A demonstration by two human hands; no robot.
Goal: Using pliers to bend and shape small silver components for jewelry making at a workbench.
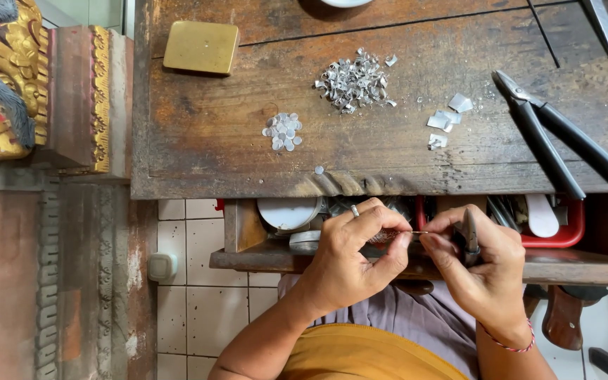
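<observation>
Nearest the camera, the person's lap is showing in an orange garment and grey cloth. Just beyond it, the left hand (350, 260) is curling closed, its thumb and forefinger pinching a thin wire (397, 233) that is running rightward in front of an open drawer. The right hand (478, 271) is meeting it from the right, its fingertips closing on the wire's right end while the palm and remaining fingers are gripping a small pair of dark pliers (470, 238), whose jaws are pointing up and away. The wire is hanging between the two hands, just above the wooden drawer front (248, 259).

Inside the drawer, a round white tin (288, 212) is lying to the left and a red tray (564, 236) to the right, holding a white spatula-like piece.

Farther off, the worn wooden workbench (205, 141) is carrying a small cluster of flat silver discs (283, 131) left of centre, with one stray disc near the bench edge. To the right, a few cut silver squares (447, 117) are lying loose, and beyond them large black-handled shears (561, 137) are resting at an angle. Farther still, a heap of curled silver scraps (355, 81) is sitting near the middle, and a brass block (201, 47) is lying at the far left. A gilded carving (1, 77) is standing off the bench's left side.
</observation>
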